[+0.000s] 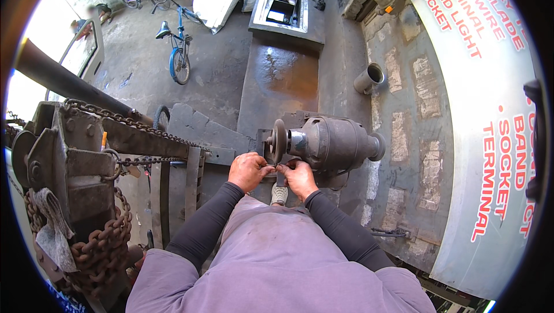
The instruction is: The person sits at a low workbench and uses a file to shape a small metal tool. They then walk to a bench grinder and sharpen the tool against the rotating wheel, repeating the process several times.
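Apparently, a small piece (270, 166) is held at the wheel (279, 141).

The left hand (248, 172) has thumb and finger pinched together on the piece, which sits just beside the wheel's near rim, left of the motor (336, 142); whether it touches the rim is too small to tell. The right hand (300, 180) is curled, thumb and fingertip drawn nearly together close to the piece, but I cannot tell whether it has hold of it. The step in hand looks like lining the piece up with the rim; whether the wheel spins does not show. From here, the next move seems to call for a firm pinch, a steady angle and light pressure, with the fingertips kept off the rim.
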The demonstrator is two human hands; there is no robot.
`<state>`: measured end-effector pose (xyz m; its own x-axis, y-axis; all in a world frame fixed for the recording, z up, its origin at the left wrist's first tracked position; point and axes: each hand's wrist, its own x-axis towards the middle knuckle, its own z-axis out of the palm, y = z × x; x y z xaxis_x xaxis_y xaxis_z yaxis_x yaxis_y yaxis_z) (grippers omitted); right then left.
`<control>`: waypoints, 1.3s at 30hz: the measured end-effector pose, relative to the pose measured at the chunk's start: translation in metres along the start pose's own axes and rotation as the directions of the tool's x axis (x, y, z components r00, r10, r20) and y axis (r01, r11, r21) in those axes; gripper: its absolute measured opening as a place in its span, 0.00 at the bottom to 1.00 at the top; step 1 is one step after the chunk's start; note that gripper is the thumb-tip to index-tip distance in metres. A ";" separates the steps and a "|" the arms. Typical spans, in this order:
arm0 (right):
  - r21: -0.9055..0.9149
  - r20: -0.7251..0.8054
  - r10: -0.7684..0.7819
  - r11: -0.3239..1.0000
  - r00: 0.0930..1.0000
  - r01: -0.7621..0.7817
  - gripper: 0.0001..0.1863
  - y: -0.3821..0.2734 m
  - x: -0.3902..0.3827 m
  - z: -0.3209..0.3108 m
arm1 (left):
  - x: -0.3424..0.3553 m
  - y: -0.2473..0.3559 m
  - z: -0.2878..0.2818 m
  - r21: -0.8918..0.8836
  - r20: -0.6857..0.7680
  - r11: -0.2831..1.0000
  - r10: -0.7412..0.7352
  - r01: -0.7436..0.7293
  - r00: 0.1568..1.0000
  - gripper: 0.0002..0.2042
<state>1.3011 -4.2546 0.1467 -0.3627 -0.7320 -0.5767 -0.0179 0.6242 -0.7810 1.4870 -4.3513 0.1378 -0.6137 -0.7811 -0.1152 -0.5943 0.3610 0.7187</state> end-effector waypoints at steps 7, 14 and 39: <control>-0.009 0.002 0.017 1.000 1.000 -0.017 0.20 -0.002 0.001 0.000 | 0.002 0.002 -0.003 0.001 0.040 0.999 -0.053 0.053 0.998 0.18; 0.038 0.017 0.015 0.999 1.000 -0.016 0.19 0.000 0.001 0.000 | -0.002 0.001 -0.001 -0.022 -0.009 1.000 -0.009 0.009 1.000 0.18; -0.109 0.080 -0.136 0.984 0.987 0.144 0.16 0.011 -0.013 -0.009 | -0.033 0.007 0.010 -0.163 -0.058 0.987 -0.017 0.007 0.998 0.13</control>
<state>1.2966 -4.2357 0.1473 -0.2812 -0.8296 -0.4824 -0.1716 0.5381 -0.8253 1.4975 -4.3181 0.1396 -0.5723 -0.8154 -0.0868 -0.5057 0.2677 0.8201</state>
